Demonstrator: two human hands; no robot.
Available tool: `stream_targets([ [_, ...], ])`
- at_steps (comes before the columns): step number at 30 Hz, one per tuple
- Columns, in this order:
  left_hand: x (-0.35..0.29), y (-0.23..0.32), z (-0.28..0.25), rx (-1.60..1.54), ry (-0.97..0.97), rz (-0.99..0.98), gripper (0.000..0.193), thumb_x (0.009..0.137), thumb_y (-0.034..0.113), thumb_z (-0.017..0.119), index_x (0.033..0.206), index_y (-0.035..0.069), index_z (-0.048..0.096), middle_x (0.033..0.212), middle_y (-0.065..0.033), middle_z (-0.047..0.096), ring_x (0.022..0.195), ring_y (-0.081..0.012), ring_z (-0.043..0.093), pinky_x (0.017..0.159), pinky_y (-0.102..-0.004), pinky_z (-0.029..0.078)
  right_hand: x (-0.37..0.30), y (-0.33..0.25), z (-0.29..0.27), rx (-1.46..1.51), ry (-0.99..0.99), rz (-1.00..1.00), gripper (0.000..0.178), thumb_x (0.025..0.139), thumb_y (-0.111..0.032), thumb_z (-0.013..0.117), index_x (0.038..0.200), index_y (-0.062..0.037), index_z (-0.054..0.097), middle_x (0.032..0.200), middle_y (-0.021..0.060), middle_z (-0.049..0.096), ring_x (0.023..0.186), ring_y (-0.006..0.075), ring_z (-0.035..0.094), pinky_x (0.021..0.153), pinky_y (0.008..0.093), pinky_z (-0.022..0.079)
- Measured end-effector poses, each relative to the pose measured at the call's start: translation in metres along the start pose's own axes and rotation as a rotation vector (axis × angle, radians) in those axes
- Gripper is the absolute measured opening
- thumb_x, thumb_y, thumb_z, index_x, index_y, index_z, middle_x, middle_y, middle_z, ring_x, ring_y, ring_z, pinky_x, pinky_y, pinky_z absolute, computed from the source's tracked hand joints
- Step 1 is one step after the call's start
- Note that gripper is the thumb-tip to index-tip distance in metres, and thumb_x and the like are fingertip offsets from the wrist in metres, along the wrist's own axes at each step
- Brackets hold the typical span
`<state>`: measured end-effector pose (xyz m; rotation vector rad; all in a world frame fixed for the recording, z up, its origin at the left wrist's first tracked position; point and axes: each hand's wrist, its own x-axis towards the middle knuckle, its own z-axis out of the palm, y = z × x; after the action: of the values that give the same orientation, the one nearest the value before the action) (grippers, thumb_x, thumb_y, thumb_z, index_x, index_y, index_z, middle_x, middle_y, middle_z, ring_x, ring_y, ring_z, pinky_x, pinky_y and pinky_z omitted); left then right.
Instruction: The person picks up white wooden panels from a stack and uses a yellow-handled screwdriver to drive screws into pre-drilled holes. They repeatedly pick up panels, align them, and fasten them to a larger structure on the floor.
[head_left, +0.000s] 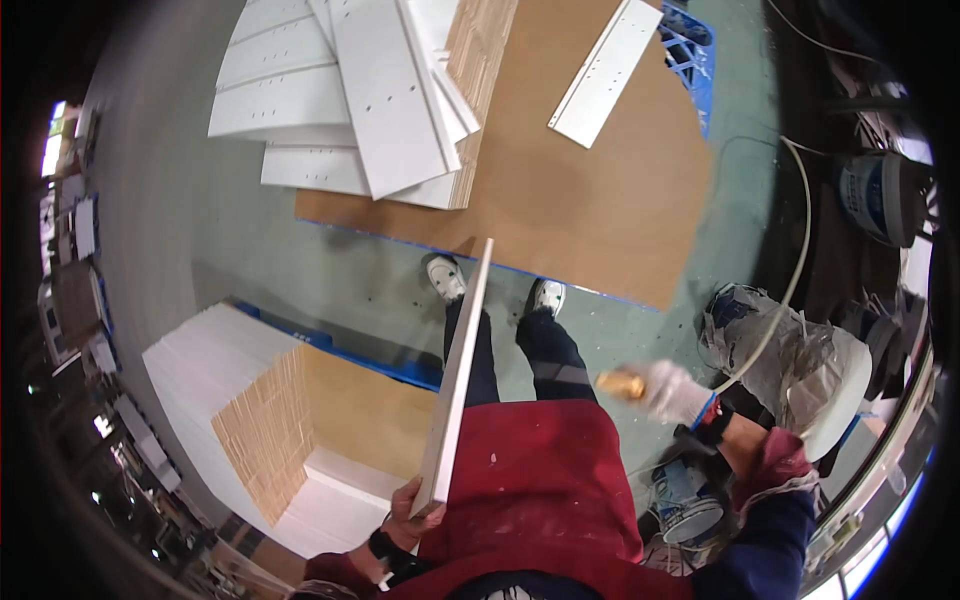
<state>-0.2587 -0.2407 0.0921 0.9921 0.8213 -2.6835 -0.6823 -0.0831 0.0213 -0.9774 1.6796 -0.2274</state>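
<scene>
My left hand (408, 514) is bare and closed around the lower end of a long white board (458, 385). The board stands on its narrow edge, slanting away from me above my legs. To its right, my right hand (674, 393) wears a white glove with a blue cuff. It grips a putty knife (620, 384) by its yellow-brown handle. The blade is blurred and points left toward the board, apart from it. My lap is covered by a dark red apron (545, 470).
Ahead, a brown sheet (590, 220) carries stacked white drilled boards (395, 110) and a single white panel (607, 75). More white boards (225, 355) are piled at left. At right are a plastic-wrapped bucket (775, 350), a pale hose (803, 220) and a smaller bucket (688, 510).
</scene>
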Motion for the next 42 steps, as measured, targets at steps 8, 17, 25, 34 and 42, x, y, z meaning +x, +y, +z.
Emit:
stream_targets([
  [8, 0.025, 0.011, 0.094, 0.726, 0.353, -0.087, 0.062, 0.081, 0.016, 0.068, 0.131, -0.004, 0.037, 0.117, -0.0171, 0.057, 0.097, -0.0292, 0.063, 0.074, -0.0391, 0.055, -0.061, 0.054, 0.052, 0.058, 0.080, 0.148, 0.021, 0.081, -0.025, 0.062, 0.099, -0.0132, 0.064, 0.095, 0.0130, 0.064, 0.091, 0.0323, 0.062, 0.075, 0.0401, 0.051],
  [17, 0.079, 0.031, 0.236, 1.596, 0.198, -0.432, 0.058, 0.081, 0.015, 0.067, 0.131, -0.002, 0.045, 0.123, -0.0089, 0.055, 0.112, -0.0170, 0.051, 0.098, -0.0311, 0.037, -0.072, 0.078, 0.070, 0.206, 0.266, 0.371, 0.027, 0.076, -0.031, 0.066, 0.098, -0.0146, 0.062, 0.085, 0.0151, 0.065, 0.082, 0.0353, 0.062, 0.069, 0.0432, 0.050],
  [25, 0.116, 0.085, 0.249, 1.608, 0.032, 0.204, 0.048, 0.074, 0.010, 0.071, 0.117, -0.002, 0.056, 0.106, -0.0058, 0.064, 0.096, -0.0138, 0.059, 0.084, -0.0284, 0.046, -0.026, 0.038, 0.099, 0.105, 0.137, 0.367, 0.022, 0.079, -0.033, 0.062, 0.095, -0.0183, 0.060, 0.080, 0.0138, 0.064, 0.078, 0.0355, 0.062, 0.066, 0.0440, 0.050],
  [34, 0.232, 0.225, 0.276, 1.427, -0.125, 0.660, 0.048, 0.081, 0.014, 0.064, 0.123, -0.002, 0.048, 0.110, -0.0090, 0.060, 0.096, -0.0169, 0.060, 0.085, -0.0311, 0.048, 0.014, -0.002, 0.097, 0.093, 0.051, 0.485, 0.030, 0.077, -0.035, 0.064, 0.104, -0.0208, 0.063, 0.087, 0.0110, 0.066, 0.084, 0.0328, 0.063, 0.072, 0.0407, 0.050],
  [42, 0.270, 0.239, 0.291, 1.611, 0.144, 0.373, 0.046, 0.087, 0.024, 0.062, 0.120, -0.005, 0.048, 0.103, -0.0117, 0.061, 0.092, -0.0183, 0.061, 0.067, -0.0301, 0.053, 0.035, -0.041, 0.093, 0.059, 0.023, 0.518, 0.027, 0.079, -0.034, 0.062, 0.102, -0.0198, 0.062, 0.084, 0.0119, 0.065, 0.082, 0.0336, 0.063, 0.070, 0.0417, 0.050],
])
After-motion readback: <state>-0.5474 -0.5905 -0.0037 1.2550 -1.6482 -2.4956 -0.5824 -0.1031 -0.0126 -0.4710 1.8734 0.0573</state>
